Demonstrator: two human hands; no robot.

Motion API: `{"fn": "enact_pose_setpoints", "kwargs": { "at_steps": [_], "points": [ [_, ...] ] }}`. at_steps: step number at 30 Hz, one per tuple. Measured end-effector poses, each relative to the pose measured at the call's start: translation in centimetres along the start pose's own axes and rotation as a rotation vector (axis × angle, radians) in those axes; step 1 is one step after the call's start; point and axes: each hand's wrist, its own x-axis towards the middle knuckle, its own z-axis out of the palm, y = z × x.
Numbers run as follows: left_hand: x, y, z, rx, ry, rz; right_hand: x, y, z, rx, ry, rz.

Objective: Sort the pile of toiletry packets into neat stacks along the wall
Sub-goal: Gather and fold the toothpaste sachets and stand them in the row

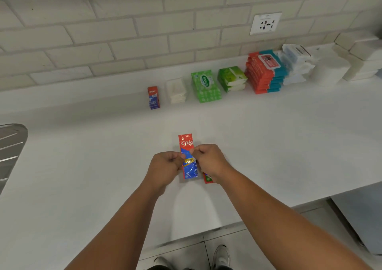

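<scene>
Stacks (pixel 231 79) already line the wall; left hand (pixel 165 164) and right hand (pixel 208 160) both pinch a toothpaste packet (pixel 187 145) mid-surface (pixel 82 176); few packets seem left, another (pixel 207 179) under the right wrist.

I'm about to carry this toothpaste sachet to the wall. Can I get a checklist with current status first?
1. Grip: left hand and right hand both pinch the toothpaste sachet: ok.
2. Number of sachets in the grip: cannot tell, fingers cover the edges.
3. Matching toothpaste stack at the row's left end, in view: ok.
4. Counter between the hands and that stack bare: ok.
5. Nothing left behind: not ok, a red and green packet shows under the right hand.
</scene>
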Motion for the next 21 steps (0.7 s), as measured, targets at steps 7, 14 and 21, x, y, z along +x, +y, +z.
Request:
{"fn": "enact_pose_setpoints", "kwargs": {
  "at_steps": [7,14,21],
  "points": [
    [0.7,0.2,4.7,-0.056,0.031,-0.070,0.1,1.3,-5.0,0.019,0.055,-0.015],
    [1.4,-1.5,6.8,0.119,0.176,-0.115,0.0,5.5,-8.1,-0.581,0.087,-0.357],
    [1.2,-1.8,7.8,0.320,0.275,-0.072,-0.6,8.1,-8.5,-0.630,-0.155,-0.501]
  ]
}}
